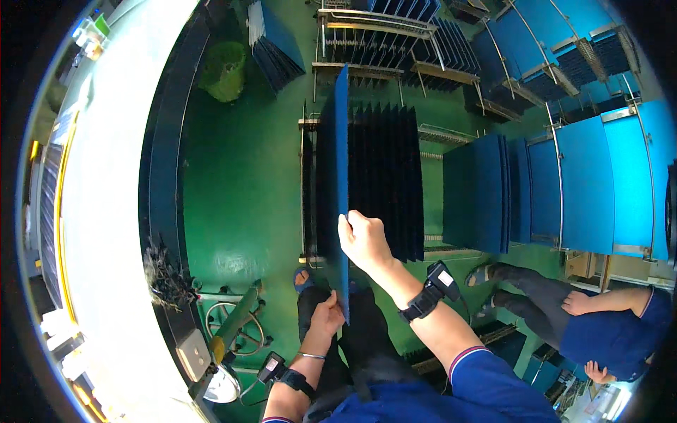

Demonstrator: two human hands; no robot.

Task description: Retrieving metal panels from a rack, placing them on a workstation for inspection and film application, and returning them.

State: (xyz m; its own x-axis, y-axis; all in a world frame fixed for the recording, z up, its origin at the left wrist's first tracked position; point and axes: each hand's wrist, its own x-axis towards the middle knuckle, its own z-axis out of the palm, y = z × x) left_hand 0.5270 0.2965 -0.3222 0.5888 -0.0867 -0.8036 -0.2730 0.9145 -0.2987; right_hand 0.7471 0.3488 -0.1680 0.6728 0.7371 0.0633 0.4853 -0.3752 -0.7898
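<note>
A large thin blue panel (343, 148) stands on edge in front of me, seen almost edge-on. My right hand (365, 238) is closed over its upper edge near the middle. Lower down, my left hand (328, 317) grips the panel's near end, fingers wrapped at its side. Just right of the panel, several dark panels (384, 183) stand upright in a row in a metal rack (309, 123). The faces of the racked panels are mostly in shadow.
A long bright worktable (106, 233) runs along the left. Past it stand a green basket (224, 70) and a wheeled stool (236, 321). More blue panels (578, 183) fill racks on the right. A co-worker (606, 324) sits at the lower right.
</note>
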